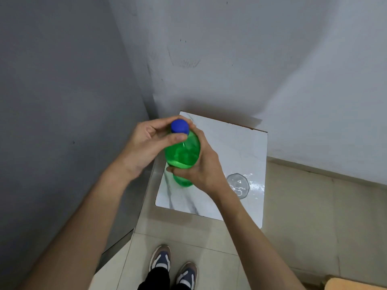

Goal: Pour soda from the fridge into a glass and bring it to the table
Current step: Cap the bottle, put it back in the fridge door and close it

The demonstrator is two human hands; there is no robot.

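Step in hand: uncapping. Your right hand (201,166) grips the green plastic soda bottle (182,155); your left hand (146,143) pinches its blue screw cap (179,126). Next, twist it off and tip toward the clear glass (238,186) on the white marble-patterned table (230,139).

You face a corner of grey walls (230,49); a white marbled surface (240,143) stands on a beige tiled floor (314,216).

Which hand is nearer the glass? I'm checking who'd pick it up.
Right. The right hand grips the green bottle just left of the glass; the left hand is on the blue cap, farther.
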